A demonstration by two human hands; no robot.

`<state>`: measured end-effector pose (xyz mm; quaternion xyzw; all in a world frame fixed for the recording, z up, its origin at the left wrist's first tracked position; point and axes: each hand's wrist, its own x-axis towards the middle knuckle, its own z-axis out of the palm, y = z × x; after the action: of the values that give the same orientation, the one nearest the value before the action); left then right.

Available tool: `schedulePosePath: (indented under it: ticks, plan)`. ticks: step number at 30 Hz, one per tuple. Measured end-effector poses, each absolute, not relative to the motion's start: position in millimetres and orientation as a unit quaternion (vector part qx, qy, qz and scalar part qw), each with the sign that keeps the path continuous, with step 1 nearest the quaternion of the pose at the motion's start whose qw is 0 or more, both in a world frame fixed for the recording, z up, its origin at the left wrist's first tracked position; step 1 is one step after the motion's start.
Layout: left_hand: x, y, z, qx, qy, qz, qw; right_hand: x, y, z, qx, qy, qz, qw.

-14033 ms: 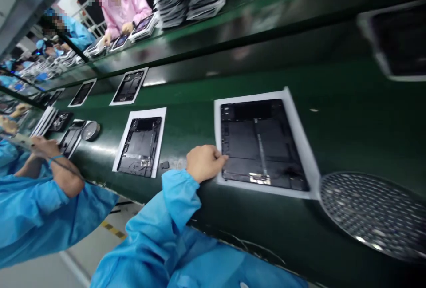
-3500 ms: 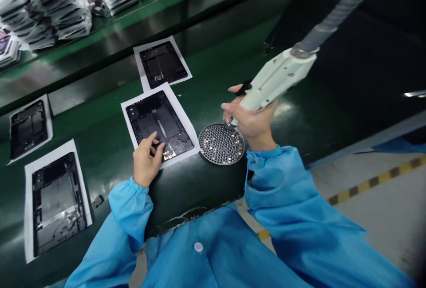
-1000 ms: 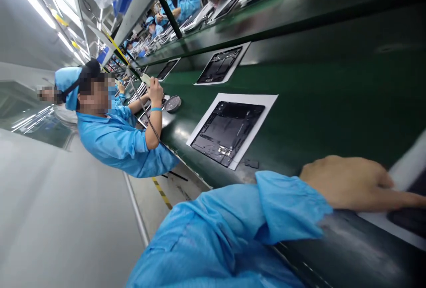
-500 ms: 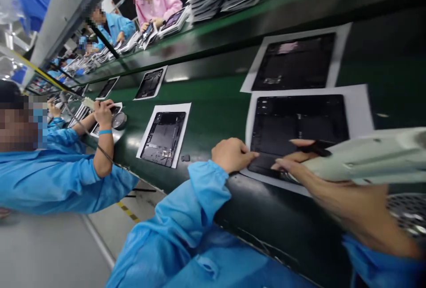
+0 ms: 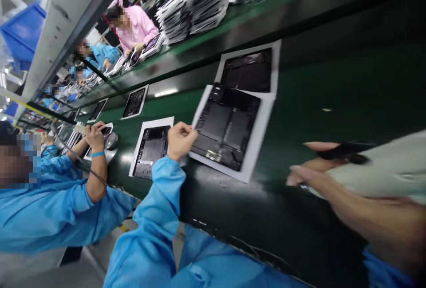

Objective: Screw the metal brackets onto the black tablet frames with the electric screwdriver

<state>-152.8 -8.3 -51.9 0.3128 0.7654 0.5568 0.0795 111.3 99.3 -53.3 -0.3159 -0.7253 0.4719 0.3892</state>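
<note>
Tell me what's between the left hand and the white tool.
The head view shows a black tablet casing on a white paper sheet, then green belt.

We identify the operator's garment as a light-blue smock (image 5: 206,257) of thin, faintly sheened fabric, seen below the near edge of the green counter (image 5: 299,146). We note a loose left sleeve (image 5: 149,221) gathered into a close cuff (image 5: 168,175) at the wrist. The right sleeve (image 5: 382,266) shows the same blue at the lower right corner. Both the left hand (image 5: 179,141) and the motion-blurred right hand (image 5: 362,208) are bare.
</note>
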Motion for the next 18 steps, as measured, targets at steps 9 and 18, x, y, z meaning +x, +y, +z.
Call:
schedulePosePath:
  ticks: [9,18]
  plan:
    - [-301.4,41.8,18.0,0.320,0.859,0.382,-0.114,102.1,102.5,-58.9,-0.256,-0.713,0.473,0.450]
    - [-282.2,71.8,2.5,0.501,0.860,0.076,-0.058,100.3,99.9,-70.7,-0.306,-0.680,0.519,0.417]
